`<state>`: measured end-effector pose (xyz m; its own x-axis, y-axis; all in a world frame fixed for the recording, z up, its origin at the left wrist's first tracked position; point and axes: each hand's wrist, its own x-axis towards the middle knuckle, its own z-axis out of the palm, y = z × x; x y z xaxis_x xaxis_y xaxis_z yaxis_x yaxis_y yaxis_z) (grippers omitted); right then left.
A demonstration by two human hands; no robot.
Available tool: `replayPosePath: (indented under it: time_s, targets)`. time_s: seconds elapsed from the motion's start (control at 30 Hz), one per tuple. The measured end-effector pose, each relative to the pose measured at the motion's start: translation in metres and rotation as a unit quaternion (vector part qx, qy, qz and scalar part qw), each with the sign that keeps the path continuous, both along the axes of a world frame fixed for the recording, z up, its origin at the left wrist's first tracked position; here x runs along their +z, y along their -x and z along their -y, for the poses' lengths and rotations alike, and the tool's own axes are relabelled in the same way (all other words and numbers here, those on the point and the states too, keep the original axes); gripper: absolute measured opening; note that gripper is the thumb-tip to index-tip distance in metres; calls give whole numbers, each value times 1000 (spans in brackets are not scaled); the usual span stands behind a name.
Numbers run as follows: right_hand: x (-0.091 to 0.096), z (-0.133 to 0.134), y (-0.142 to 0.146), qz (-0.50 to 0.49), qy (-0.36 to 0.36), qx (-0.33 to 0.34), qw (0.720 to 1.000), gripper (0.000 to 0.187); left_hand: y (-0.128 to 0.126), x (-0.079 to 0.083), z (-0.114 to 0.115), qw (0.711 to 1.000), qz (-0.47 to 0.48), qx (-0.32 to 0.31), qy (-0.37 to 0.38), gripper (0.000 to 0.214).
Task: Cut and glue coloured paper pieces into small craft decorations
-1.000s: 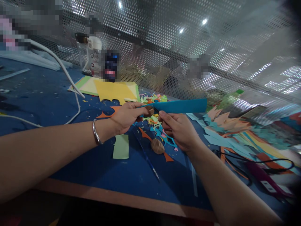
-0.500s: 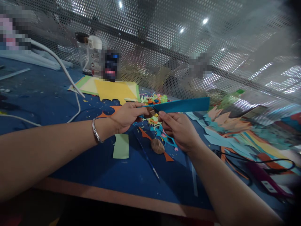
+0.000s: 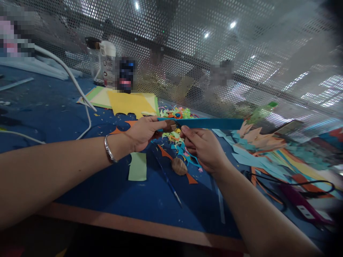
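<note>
My left hand (image 3: pixel 144 132), a silver bangle on its wrist, pinches the left end of a long blue paper strip (image 3: pixel 214 124). A brown rounded piece (image 3: pixel 170 125) lies against the strip by the left fingertips. My right hand (image 3: pixel 202 146) is closed, thumb on top, around what look like small dark scissors (image 3: pixel 178 124); their blade meets the strip beside the brown piece, and the handles are hidden by the fingers. Below the hands, a brown oval piece (image 3: pixel 179 166) rests on an orange paper offcut (image 3: pixel 192 178).
Colourful paper scraps (image 3: pixel 178 113) are heaped behind the hands. Yellow and green sheets (image 3: pixel 131 101) lie back left, near bottles (image 3: pixel 108 64). A blue pen (image 3: pixel 170 185) and a pale green paper (image 3: pixel 138 166) lie in front. Cut paper pieces (image 3: pixel 257 135) and a purple power strip (image 3: pixel 301 207) are at right.
The blue strip's right end has tipped down and reaches slightly farther right. The brown piece at the strip shows a little more. Both hands have barely moved.
</note>
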<state>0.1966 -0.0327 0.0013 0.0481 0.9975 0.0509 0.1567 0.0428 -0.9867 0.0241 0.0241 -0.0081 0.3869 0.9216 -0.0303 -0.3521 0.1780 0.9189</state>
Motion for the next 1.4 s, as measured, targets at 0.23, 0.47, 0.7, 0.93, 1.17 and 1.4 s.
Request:
replayPosePath:
  time_s: [0.23,0.47,0.7,0.93,1.17,1.4]
  targets:
    - [3,3,3,-9,9,-3,1000,54,1,-1,1,999,-26,-15,-14,7]
    - [0,2,2,-15,13,12,1000,51,2,-2,-1,999,-40,-11,-31,10]
    - [-1,3,3,-24,17,3,1000,46,1,-2,0,997,-38,-15,-62,11]
    - [0,2,5,-43,36,15,998,46,1,-3,-2,997,-34,-8,-69,16]
    - [-1,0,1,-106,57,19,992,42,0,-4,-1,997,-27,-29,-64,11]
    - [1,-3,0,-175,114,-45,977,29,3,-4,-3,998,-1,1,-61,9]
